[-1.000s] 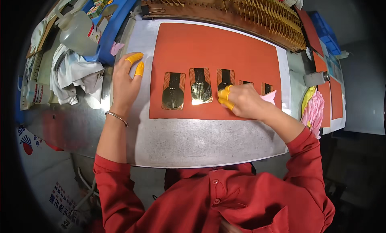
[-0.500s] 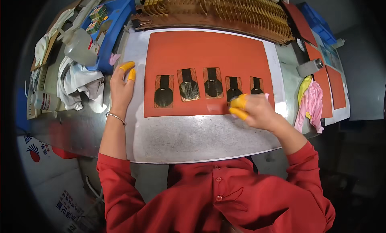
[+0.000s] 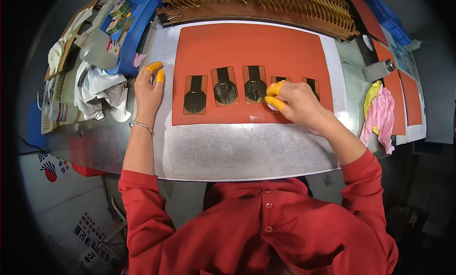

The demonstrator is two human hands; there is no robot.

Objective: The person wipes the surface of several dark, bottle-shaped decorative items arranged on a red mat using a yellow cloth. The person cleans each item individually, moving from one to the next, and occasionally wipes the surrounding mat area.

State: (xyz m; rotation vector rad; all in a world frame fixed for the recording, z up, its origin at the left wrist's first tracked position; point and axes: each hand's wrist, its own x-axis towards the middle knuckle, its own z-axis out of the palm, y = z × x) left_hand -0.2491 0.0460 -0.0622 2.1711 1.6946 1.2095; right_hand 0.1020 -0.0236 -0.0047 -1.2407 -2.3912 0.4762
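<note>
Several small flat plates, black with gold patterned edges, lie in a row on an orange mat. Wet-looking streaks mark the black faces of the second plate and the third plate. Over the lower part of the fourth plate is my right hand, yellow covers on its fingertips, closed on a pale cloth, mostly hidden. The hand also partly covers the rightmost plate. My left hand, also with yellow fingertip covers, rests holding nothing beside the mat's left edge, fingers apart.
A rack of brown, fin-like strips spans the back. Left are a blue tray, a squeeze bottle and a white cloth. To the right stand a metal can and pink cloth.
My right hand has moved left and slightly farther away, toward the third plate. My left hand has stayed by the mat. The whole view has shifted a little.
</note>
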